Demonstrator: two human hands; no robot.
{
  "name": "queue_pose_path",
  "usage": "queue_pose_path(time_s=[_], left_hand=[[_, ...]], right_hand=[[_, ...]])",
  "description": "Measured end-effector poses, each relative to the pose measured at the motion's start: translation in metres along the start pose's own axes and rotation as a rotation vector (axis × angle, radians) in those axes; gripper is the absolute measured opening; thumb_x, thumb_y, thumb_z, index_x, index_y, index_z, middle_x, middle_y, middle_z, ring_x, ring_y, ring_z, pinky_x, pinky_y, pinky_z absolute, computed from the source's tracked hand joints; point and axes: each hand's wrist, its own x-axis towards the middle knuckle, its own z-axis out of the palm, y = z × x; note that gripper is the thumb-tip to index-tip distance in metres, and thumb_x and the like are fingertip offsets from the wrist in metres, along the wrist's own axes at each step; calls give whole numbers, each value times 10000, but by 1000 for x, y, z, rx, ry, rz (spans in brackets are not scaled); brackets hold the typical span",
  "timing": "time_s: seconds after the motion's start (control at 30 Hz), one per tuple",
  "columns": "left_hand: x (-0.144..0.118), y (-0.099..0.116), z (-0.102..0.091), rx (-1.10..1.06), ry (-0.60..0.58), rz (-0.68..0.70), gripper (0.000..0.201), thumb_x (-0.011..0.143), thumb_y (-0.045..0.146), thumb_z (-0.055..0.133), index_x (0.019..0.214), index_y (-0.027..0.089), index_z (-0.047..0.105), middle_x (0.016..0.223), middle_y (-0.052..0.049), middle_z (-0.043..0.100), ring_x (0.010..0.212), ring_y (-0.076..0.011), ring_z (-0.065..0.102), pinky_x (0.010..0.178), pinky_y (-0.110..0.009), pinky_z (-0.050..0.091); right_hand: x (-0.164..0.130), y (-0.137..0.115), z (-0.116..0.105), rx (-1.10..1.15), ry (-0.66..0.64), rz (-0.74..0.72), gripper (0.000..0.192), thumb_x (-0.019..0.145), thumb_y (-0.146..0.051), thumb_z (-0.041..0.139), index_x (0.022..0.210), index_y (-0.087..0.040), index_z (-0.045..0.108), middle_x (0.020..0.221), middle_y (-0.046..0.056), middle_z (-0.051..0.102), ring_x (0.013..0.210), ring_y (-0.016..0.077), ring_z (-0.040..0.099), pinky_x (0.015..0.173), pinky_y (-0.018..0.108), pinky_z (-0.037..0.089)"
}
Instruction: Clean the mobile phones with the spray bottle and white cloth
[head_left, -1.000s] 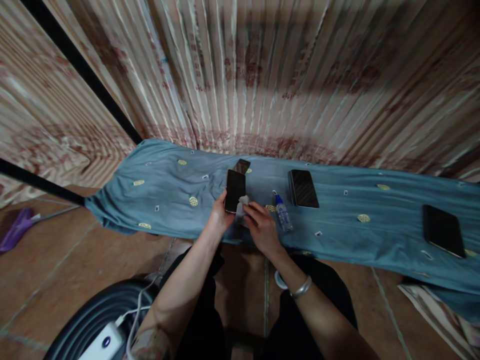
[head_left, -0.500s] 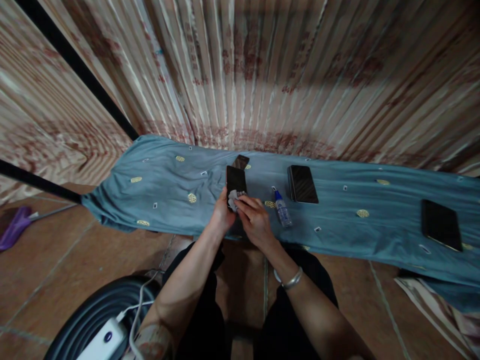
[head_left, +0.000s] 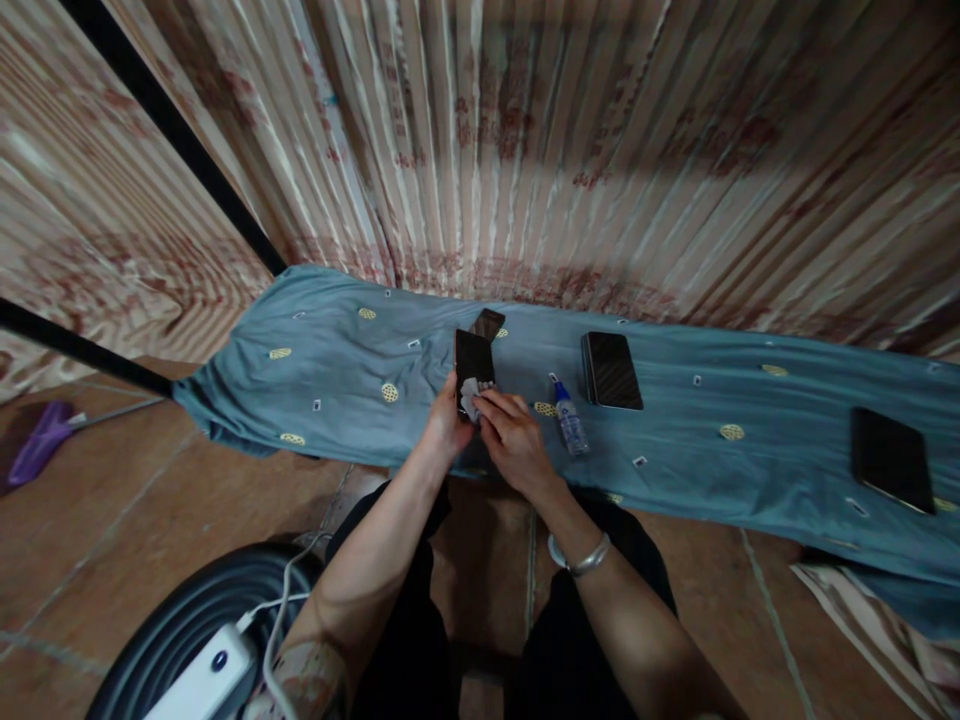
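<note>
My left hand is closed around the lower left side of a dark smartphone, held tilted above the blue cloth. Pinched in the fingers of my right hand is a crumpled grey cloth, pressed on the lower part of the phone's screen. Another small dark phone lies just behind the held one. A clear spray bottle with a blue top lies to the right of my right hand. Beyond it rests a stack of dark tablet-like devices.
Blue patterned fabric covers the long bench. A dark tablet lies at its right end. Behind hangs a striped curtain. On the floor are a coiled black hose, a white power bank with a cable, and a purple broom head.
The view has shifted slightly. Both hands keep the same hold, and the grey cloth stays on the lower part of the phone screen with barely any shift.
</note>
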Motion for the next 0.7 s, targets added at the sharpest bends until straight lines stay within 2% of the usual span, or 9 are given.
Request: queue_pose_path(time_s=[0.1,0.17,0.33,0.43,0.53,0.7], left_hand=[[-4,0,1,-12,9,4,440,1035,379,388,757,157,647,598,-7,642,515,-94,587,580,-195,486],[-6,-1,2,-12,8,13,509,1049,398,332,705,163,625,550,2,611,471,-84,553,527,-187,458],[-6,-8,-1,2,-9,51,488,1013,474,421,696,172,636,565,10,614,503,-83,573,587,-176,495],[-4,-13,-5,59,-19,67,492,968,538,494,669,176,640,605,-8,644,630,-115,657,708,-197,535],[-6,-20,-7,104,-57,81,467,976,512,489,707,181,680,699,-49,708,869,-169,722,846,-224,544],[-7,-32,-7,158,-39,167,382,1014,370,449,855,186,743,990,-81,773,1169,-148,665,1018,-195,468]], right_hand=[[-3,-3,1,34,10,-42,415,980,-143,425,1286,-238,688,1297,84,679,1181,242,590,1047,432,523],[-5,-5,2,58,17,-93,421,994,-140,392,1288,-203,687,1312,98,675,1202,238,579,1052,417,524],[-7,-8,4,49,4,-118,423,1017,-174,371,1329,-177,657,1361,113,653,1237,246,571,1066,437,521],[-6,-7,3,32,-6,-80,433,1016,-189,379,1369,-216,628,1401,106,625,1274,251,558,1091,462,505],[-4,-4,3,12,-11,-59,445,1014,-189,374,1387,-222,614,1424,115,605,1300,258,543,1109,475,493],[2,4,1,-25,14,-31,447,1020,-204,368,1402,-194,601,1458,131,575,1335,263,511,1147,471,460]])
